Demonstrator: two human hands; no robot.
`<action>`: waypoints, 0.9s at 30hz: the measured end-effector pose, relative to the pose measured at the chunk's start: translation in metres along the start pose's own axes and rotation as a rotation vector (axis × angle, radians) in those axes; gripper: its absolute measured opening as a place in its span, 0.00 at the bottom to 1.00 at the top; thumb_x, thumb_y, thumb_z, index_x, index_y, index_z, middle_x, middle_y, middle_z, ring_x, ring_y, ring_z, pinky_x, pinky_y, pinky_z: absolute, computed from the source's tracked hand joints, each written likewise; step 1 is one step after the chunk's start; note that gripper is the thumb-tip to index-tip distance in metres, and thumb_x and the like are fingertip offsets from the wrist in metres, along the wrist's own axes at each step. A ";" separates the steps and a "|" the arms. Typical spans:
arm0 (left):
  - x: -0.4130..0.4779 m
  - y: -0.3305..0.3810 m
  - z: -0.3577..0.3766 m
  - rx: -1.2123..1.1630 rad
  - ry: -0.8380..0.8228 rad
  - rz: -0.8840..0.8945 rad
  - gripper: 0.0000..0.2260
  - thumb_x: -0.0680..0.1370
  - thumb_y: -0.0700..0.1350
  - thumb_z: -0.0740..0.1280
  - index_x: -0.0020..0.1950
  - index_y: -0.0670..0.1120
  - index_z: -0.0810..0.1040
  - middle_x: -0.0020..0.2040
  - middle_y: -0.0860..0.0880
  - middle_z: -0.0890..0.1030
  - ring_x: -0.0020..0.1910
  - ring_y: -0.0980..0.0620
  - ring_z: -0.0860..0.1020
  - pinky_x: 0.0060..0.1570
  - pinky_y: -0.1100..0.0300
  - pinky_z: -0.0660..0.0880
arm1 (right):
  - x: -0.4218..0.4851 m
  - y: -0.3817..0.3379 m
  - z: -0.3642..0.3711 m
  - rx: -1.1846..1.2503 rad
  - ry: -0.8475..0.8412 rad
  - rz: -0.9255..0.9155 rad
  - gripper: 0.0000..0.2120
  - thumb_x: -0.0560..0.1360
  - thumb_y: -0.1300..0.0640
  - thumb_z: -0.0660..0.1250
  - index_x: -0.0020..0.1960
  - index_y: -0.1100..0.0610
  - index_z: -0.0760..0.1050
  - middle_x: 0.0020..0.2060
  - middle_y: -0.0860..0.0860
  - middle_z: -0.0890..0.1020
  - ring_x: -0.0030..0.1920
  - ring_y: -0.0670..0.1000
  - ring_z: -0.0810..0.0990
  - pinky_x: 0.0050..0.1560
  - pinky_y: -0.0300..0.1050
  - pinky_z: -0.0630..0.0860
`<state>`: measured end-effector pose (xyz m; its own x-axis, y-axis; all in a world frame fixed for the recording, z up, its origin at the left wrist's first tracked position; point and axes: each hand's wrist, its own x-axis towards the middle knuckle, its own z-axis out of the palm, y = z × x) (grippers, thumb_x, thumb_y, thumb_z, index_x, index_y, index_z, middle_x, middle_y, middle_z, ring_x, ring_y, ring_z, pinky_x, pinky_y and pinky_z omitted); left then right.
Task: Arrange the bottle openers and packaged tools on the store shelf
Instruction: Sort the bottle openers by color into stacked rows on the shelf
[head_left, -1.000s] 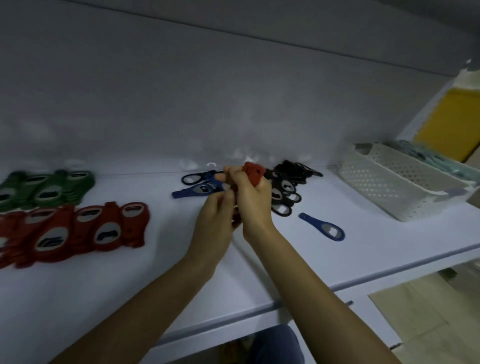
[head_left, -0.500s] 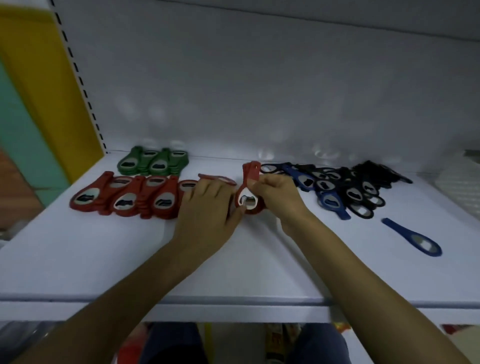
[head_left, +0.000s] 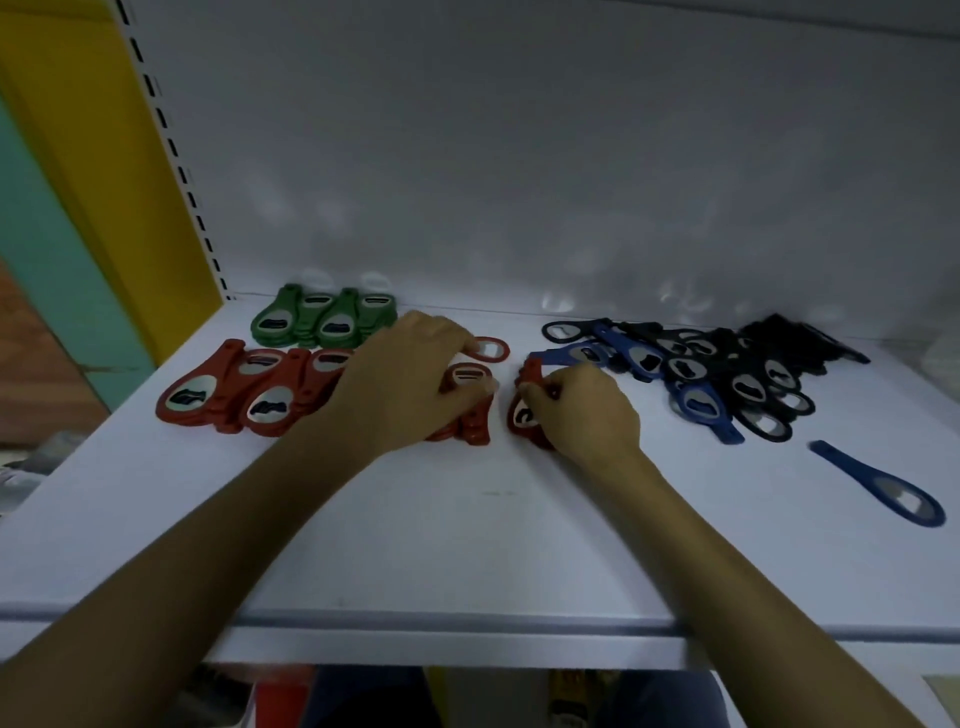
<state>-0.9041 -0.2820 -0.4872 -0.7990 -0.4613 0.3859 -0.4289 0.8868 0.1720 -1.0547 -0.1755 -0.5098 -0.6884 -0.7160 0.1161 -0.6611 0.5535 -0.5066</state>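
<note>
Blue opener (head_left: 878, 486) near black pile (head_left: 753, 376)

Right hand (head_left: 587, 410) brings the red opener (head_left: 521, 413) left, away from the dark pile (head_left: 727, 374). It is now tipped down onto the shelf (head_left: 467, 519) beside the red row (head_left: 249, 395). Left hand (head_left: 400, 384) parts from the right and spreads over the row's end.

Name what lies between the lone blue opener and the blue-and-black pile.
Nothing: the head view shows bare shelf between the lone opener and the pile.
</note>
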 end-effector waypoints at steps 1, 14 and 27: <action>-0.002 0.001 0.003 0.037 -0.045 0.036 0.24 0.74 0.64 0.62 0.63 0.50 0.75 0.61 0.50 0.78 0.61 0.49 0.73 0.59 0.53 0.68 | -0.001 -0.001 0.003 -0.036 0.004 -0.001 0.21 0.80 0.45 0.58 0.40 0.58 0.79 0.34 0.51 0.78 0.33 0.49 0.75 0.30 0.40 0.65; -0.013 -0.010 0.034 0.134 -0.030 0.237 0.30 0.73 0.68 0.53 0.59 0.47 0.79 0.54 0.49 0.81 0.51 0.47 0.79 0.53 0.49 0.72 | 0.003 0.003 -0.016 0.021 -0.128 -0.051 0.16 0.77 0.61 0.62 0.32 0.67 0.72 0.26 0.58 0.73 0.28 0.54 0.72 0.33 0.46 0.70; -0.012 -0.015 0.040 0.103 0.005 0.279 0.24 0.73 0.63 0.56 0.57 0.51 0.80 0.55 0.48 0.81 0.52 0.45 0.79 0.51 0.46 0.73 | 0.015 -0.009 -0.019 0.460 -0.287 0.066 0.08 0.77 0.67 0.62 0.46 0.61 0.80 0.37 0.55 0.81 0.35 0.50 0.80 0.37 0.39 0.80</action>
<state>-0.9050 -0.2903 -0.5311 -0.8902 -0.1995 0.4095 -0.2333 0.9718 -0.0337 -1.0647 -0.1833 -0.4871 -0.5719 -0.8093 -0.1337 -0.3761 0.4036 -0.8341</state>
